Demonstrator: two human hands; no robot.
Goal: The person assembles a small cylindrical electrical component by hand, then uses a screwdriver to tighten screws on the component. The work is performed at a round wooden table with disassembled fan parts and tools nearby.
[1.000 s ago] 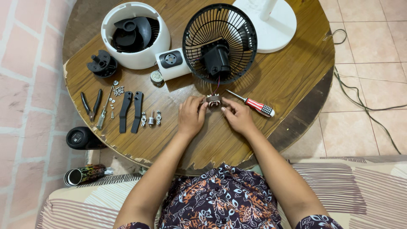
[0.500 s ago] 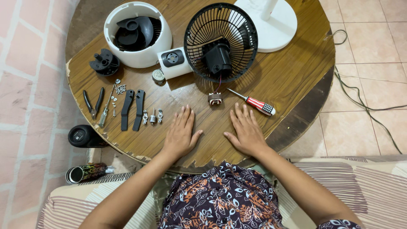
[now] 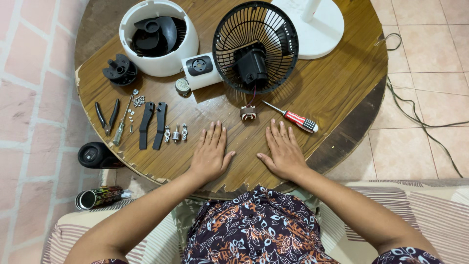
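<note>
I see my left hand [image 3: 211, 155] and right hand [image 3: 282, 152] flat and empty; a careless sweep could snag the small motor part [image 3: 248, 112] and strain its thin wires [image 3: 252, 97].

Motor coil [image 3: 248, 112] before fan grille [image 3: 256, 46] (wired), screwdriver [image 3: 291, 117] right

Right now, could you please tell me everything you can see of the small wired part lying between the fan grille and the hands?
The small motor part is a blocky dark metal piece with coppery windings and a pale band. It lies on the wooden table, free of both hands. Thin red and dark wires run from it up to the black fan grille. The screwdriver lies just to its right.
</note>
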